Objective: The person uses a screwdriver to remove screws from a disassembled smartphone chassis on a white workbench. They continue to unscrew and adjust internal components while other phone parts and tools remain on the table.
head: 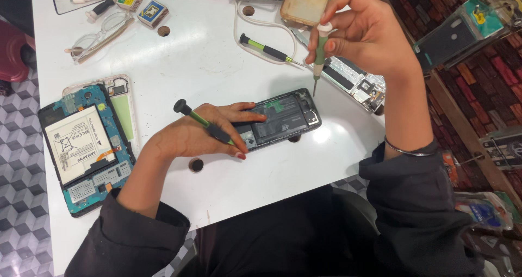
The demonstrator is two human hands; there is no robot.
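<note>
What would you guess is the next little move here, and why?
Probably lowering the right hand so the upright screwdriver meets the opened phone: its tip hangs just above the phone's far edge, apparently not touching, while the left hand presses the phone down on the white table.

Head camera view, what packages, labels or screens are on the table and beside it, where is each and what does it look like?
Two small boxes: table's top left, rectangular, yellow, green and blue.
Battery label: on the opened tablet at left, white rectangle with dark print.
Phone case packages: hanging at far right, clear with teal card.
Opened phone: centre, under the left hand, no screen showing.
</note>
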